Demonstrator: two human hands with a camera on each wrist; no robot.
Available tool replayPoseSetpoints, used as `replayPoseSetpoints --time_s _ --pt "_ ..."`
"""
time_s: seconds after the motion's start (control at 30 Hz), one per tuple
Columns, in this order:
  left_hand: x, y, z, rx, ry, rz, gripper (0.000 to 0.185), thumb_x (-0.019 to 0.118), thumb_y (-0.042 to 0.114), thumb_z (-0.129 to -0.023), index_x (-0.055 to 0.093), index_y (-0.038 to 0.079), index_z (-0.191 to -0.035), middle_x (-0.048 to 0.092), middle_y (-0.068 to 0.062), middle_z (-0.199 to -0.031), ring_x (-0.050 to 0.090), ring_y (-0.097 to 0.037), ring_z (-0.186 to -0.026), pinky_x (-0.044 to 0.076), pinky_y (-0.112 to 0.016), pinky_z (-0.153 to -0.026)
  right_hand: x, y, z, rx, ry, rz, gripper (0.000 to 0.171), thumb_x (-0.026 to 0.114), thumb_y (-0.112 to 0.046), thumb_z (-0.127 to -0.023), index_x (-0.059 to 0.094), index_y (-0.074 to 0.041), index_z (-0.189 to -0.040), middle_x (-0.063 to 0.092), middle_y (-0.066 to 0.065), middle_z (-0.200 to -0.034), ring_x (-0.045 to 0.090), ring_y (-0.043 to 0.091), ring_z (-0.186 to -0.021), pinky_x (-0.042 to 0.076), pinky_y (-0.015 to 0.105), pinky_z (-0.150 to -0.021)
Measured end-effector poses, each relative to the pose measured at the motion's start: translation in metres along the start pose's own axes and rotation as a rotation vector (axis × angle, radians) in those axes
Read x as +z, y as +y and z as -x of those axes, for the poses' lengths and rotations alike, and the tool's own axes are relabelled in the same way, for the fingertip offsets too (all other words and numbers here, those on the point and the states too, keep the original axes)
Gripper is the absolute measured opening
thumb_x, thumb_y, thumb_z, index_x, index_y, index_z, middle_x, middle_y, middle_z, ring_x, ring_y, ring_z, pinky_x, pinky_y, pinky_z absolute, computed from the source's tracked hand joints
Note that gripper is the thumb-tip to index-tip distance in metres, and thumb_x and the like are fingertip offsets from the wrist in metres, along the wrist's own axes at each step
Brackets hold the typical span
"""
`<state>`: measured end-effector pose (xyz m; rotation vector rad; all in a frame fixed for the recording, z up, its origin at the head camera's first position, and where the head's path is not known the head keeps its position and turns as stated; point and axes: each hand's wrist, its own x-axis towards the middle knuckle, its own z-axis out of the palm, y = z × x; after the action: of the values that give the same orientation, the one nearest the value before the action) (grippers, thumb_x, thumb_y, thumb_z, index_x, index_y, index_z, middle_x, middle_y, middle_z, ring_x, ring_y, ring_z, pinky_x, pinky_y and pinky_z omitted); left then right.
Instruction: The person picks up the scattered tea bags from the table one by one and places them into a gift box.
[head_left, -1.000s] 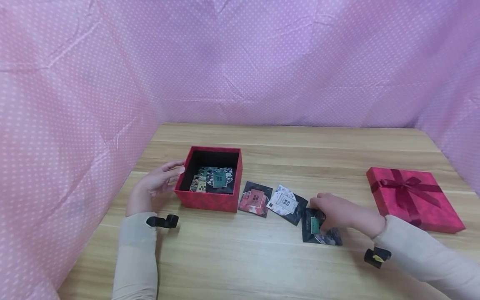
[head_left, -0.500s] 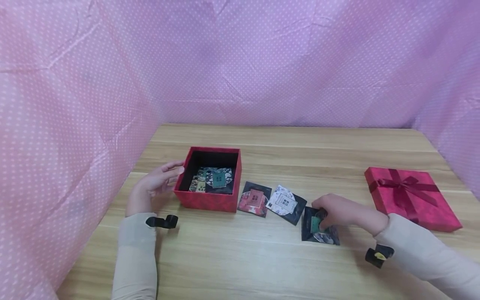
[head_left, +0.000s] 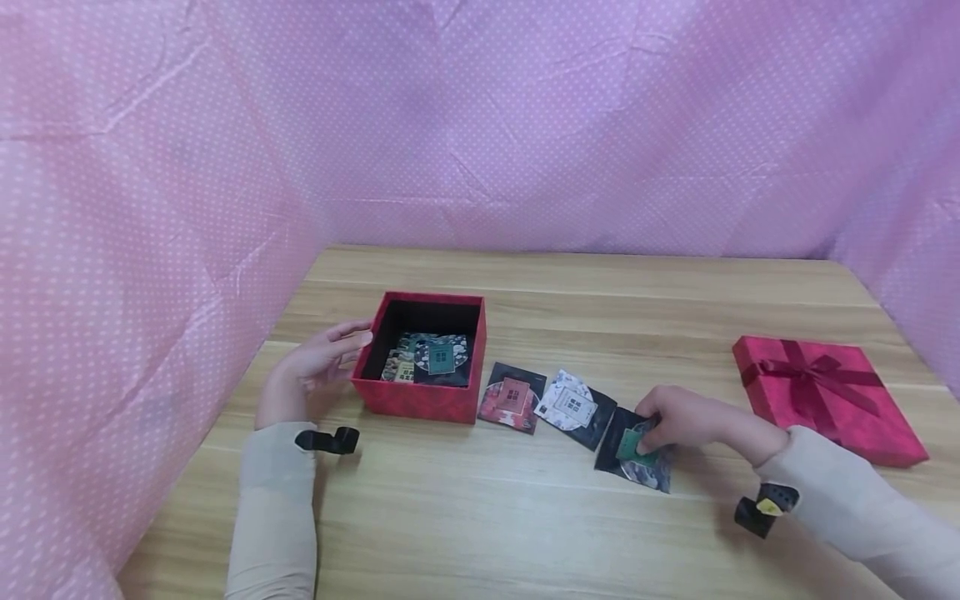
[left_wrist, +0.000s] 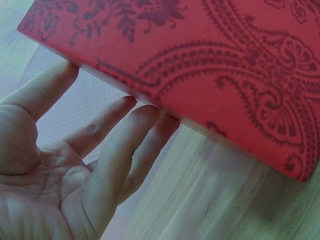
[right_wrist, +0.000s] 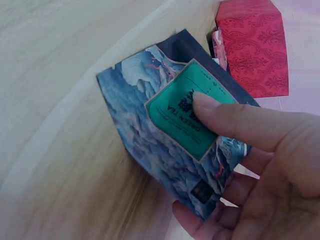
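Note:
My right hand [head_left: 663, 423] pinches a dark tea packet with a green label [head_left: 633, 452], thumb on the label and fingers underneath; the packet [right_wrist: 175, 135] is tilted up off the wooden table. Two more packets lie to its left, one white [head_left: 573, 407] and one with a red label [head_left: 512, 396]. An open red box [head_left: 422, 398] holds several packets [head_left: 438, 358]. My left hand [head_left: 318, 358] rests with straight fingers against the box's left wall [left_wrist: 200, 65].
A red lid with a ribbon bow [head_left: 825, 392] lies at the table's right. Pink dotted cloth [head_left: 150, 208] walls the table on the left, back and right. Bare wood [head_left: 487, 517] stretches toward the near edge.
My right hand has closed on the green-label packet and lifted its right side, shifting it slightly left. The left hand and box have stayed put.

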<state>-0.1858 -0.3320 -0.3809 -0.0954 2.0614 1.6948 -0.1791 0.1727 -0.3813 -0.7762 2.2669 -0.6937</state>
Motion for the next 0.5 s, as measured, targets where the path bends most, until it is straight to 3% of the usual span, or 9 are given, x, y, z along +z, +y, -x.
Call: replayPoseSetpoints --time_s 0.17,0.33,0.5 --pt "0.0004 0.0014 0.0007 -0.003 0.006 -0.021 0.067 0.05 0.032 -0.099 0.015 0.008 -0.152 0.04 -0.022 -0.142 0.057 -0.006 -0.104 0.052 -0.029 -0.089 -0.0014 0.0017 -0.0002 -0.008 0.001 -0.07 0.003 0.071 -0.012 -0.081 0.071 -0.009 -0.081 0.063 -0.005 -0.07 0.05 0.006 -0.061 0.041 0.02 -0.059" --pt "0.0007 0.0023 0.0014 0.001 0.002 -0.03 0.068 0.048 0.032 -0.1 0.013 0.007 -0.152 0.032 -0.026 -0.147 0.055 -0.008 -0.11 0.05 -0.03 -0.092 -0.0018 0.004 -0.0004 0.004 0.008 -0.141 0.009 0.069 -0.012 -0.082 0.073 -0.005 -0.088 0.069 -0.001 -0.075 0.057 0.01 -0.065 0.046 0.021 -0.062" --pt "-0.0002 0.0011 0.0015 -0.006 0.01 -0.029 0.068 0.049 0.033 -0.099 0.014 0.008 -0.152 0.033 -0.026 -0.147 0.055 -0.009 -0.11 0.05 -0.031 -0.093 -0.0024 0.0057 0.0002 0.029 0.029 -0.197 0.013 0.07 -0.014 -0.083 0.073 -0.004 -0.091 0.071 0.002 -0.079 0.061 0.012 -0.068 0.05 0.023 -0.066"
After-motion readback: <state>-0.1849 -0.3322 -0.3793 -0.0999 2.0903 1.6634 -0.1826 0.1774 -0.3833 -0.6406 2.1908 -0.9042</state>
